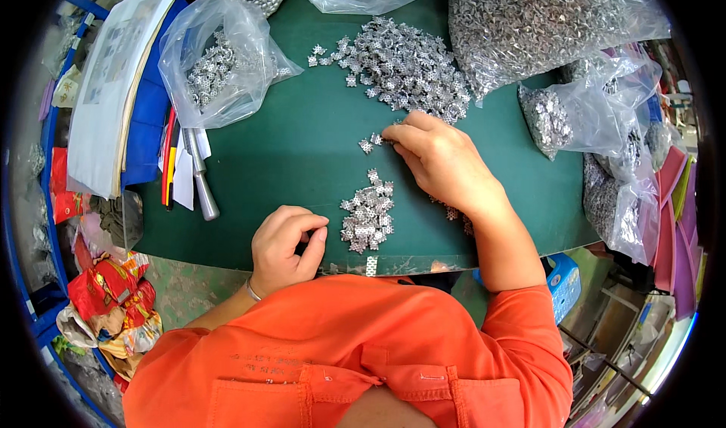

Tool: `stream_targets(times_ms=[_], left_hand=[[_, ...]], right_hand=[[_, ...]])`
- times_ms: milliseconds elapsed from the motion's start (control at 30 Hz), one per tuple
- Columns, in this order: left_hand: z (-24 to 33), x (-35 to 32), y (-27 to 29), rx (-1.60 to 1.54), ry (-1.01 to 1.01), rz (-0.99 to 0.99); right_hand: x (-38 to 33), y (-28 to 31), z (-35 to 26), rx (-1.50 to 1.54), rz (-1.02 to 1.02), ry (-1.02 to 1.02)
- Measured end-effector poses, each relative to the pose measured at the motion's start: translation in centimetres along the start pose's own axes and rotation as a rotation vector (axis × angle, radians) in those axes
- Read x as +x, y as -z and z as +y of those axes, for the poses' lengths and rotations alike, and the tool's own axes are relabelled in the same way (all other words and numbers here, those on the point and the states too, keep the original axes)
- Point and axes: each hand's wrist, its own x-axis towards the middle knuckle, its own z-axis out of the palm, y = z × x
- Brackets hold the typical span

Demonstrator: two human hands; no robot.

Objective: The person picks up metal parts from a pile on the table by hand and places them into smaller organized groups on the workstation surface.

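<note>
My right hand (435, 156) reaches over the green tabletop, fingertips drawn together on a small silvery metal piece at the near side of a large heap (408, 69). Two loose notched metal pieces (366, 146) lie just left of those fingertips. Several more show partly under my right wrist. My left hand (287, 243) rests near the front edge, fingers curled and thumb against the index finger; anything inside is hidden. Just right of it sits a smaller pile of the same pieces (368, 215). A short pale patterned strip (371, 265) lies at the table edge below that pile.
An open clear bag of pieces (215, 72) stands left, beside papers on a blue holder (121, 88), pens and a grey metal-handled tool (203, 186). A big full bag (544, 27) fills the far right. Smaller bags (548, 122) line the right edge.
</note>
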Motion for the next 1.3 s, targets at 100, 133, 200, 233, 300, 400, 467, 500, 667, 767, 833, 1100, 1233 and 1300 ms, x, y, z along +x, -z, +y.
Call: stream_targets(times_ms=[100,133,200,233,300,400,467,500,667,767,833,1100,1233,1300], left_hand=[[0.0,0.0,0.0,0.006,-0.001,0.003],[0.0,0.0,0.0,0.006,-0.004,0.003],[0.0,0.0,0.0,0.006,-0.005,0.000],[0.0,-0.1,0.0,0.007,-0.001,-0.001],[0.0,0.0,0.0,0.008,-0.002,-0.005],[0.1,0.0,0.0,0.014,-0.005,-0.006],[0.1,0.0,0.0,0.020,-0.004,-0.007],[0.1,0.0,0.0,0.020,-0.004,-0.007],[0.0,0.0,0.0,0.014,0.000,-0.005],[0.0,0.0,0.0,0.017,0.000,0.002],[0.1,0.0,0.1,0.022,0.007,0.005],[0.1,0.0,0.0,0.021,0.000,-0.009],[0.1,0.0,0.0,0.019,-0.003,-0.002],[0.1,0.0,0.0,0.016,-0.007,0.001]], right_hand=[[-0.3,0.1,0.6,0.061,0.060,-0.010],[-0.4,0.2,0.9,0.080,0.093,-0.016],[-0.4,0.8,0.9,0.086,0.072,-0.071],[-0.3,1.0,0.9,0.089,0.062,-0.098],[-0.4,0.6,0.8,0.081,0.073,-0.083],[-0.3,0.1,0.4,0.065,0.042,-0.060],[-0.3,0.0,0.4,0.015,0.010,-0.045],[-0.3,0.0,0.4,0.014,0.013,-0.045],[-0.4,0.3,0.2,0.132,-0.005,-0.066],[-0.4,0.9,0.0,0.367,-0.172,0.060],[-0.4,1.2,0.2,0.268,-0.039,0.037],[0.3,-0.9,1.0,-0.039,0.213,-0.076],[0.3,-0.9,0.6,-0.065,0.141,-0.087],[0.1,-0.7,0.6,-0.056,0.133,-0.089]])
